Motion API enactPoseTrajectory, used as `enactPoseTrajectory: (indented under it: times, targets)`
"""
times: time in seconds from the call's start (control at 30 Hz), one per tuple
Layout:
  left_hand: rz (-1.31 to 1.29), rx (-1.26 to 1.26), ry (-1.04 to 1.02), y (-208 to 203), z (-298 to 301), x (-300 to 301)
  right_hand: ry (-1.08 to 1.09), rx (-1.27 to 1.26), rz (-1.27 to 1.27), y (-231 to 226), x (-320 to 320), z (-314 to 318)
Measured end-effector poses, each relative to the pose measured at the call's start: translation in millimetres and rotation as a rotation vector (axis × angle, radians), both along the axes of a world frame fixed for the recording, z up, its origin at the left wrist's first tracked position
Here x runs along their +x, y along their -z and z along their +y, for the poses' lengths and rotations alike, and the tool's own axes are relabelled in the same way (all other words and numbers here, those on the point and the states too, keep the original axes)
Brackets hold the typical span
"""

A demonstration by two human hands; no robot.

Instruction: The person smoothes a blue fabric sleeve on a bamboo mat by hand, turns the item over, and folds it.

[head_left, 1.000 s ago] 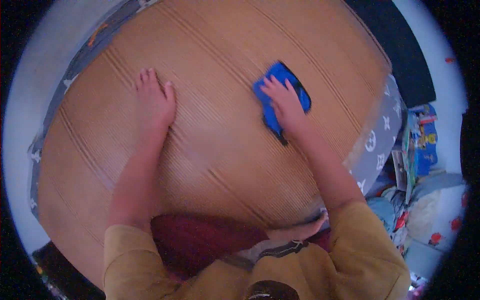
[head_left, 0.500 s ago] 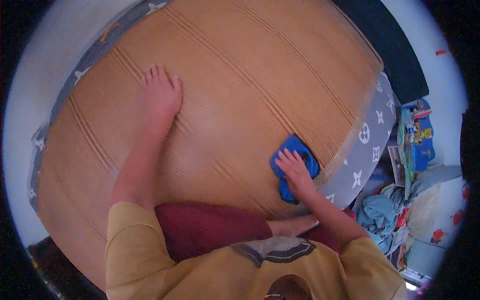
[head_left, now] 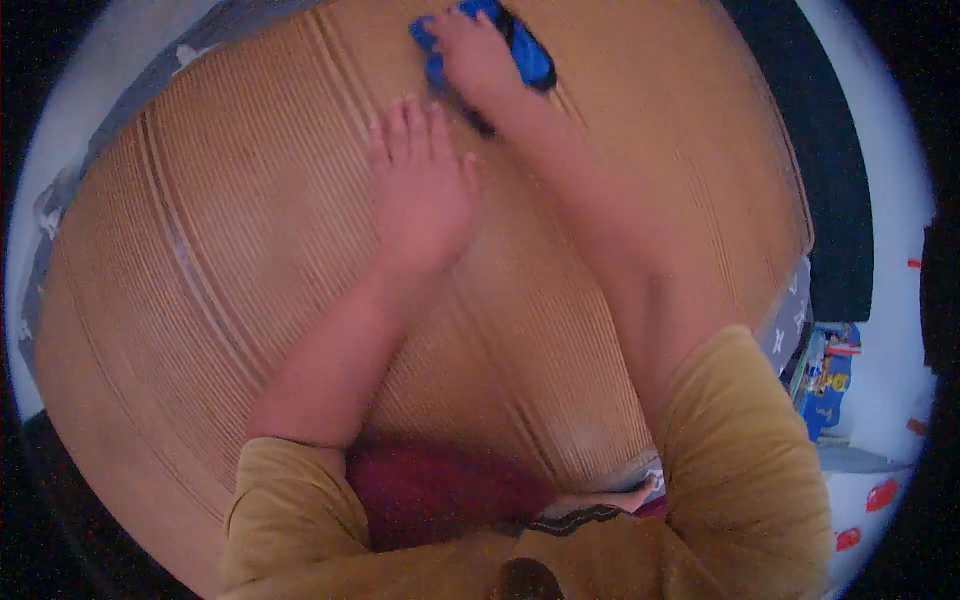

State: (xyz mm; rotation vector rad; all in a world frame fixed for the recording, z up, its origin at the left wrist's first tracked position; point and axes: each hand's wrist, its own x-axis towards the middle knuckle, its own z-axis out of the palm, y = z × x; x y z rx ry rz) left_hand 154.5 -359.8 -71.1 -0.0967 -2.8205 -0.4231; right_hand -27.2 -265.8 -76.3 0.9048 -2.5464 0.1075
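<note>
A ribbed tan mat (head_left: 250, 210) with dark stripes covers the bed beneath my hands. At the far side of the mat lies a bunched blue cloth (head_left: 532, 58) with black parts. My right hand (head_left: 475, 58) is on it, its fingers curled over the cloth and slightly blurred; the arm is stretched far forward. Nearer and to the left, my left hand (head_left: 425, 195) rests palm down on the mat, fingers stretched out and holding nothing.
Grey patterned bedding (head_left: 790, 312) shows past the mat's right edge. Along the far right runs a dark panel (head_left: 830, 170) in front of a pale wall. A blue thing with colourful small items (head_left: 830, 385) stands beside the bed. My folded maroon-clad leg (head_left: 440, 495) is close to me.
My right hand has carried the blue cloth from the near right to the far middle of the mat. My left hand has shifted right. My body leans further forward and the view has moved.
</note>
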Motion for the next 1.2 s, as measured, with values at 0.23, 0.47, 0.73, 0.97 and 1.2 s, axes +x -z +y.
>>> enactPoseTrajectory:
  times: [0.23,0.47,0.73,0.97,1.2]
  targets:
    - [0.049,0.171,0.018,-10,-8,-5,0.054,0.209,0.035,0,-121,-47]
    - [0.043,-0.001,-0.023,14,-36,-24,-0.151,-0.312,-0.173,-1,1,-14]
    - [0.101,0.007,-0.059,37,-16,-40,0.035,-0.1,-0.489,-44,299,142]
    - [0.225,-0.077,-0.073,36,-13,-37,0.403,0.184,-0.911,-71,494,221]
    - [0.171,-0.032,-0.062,16,-9,-30,0.332,-0.002,-0.608,-31,537,242]
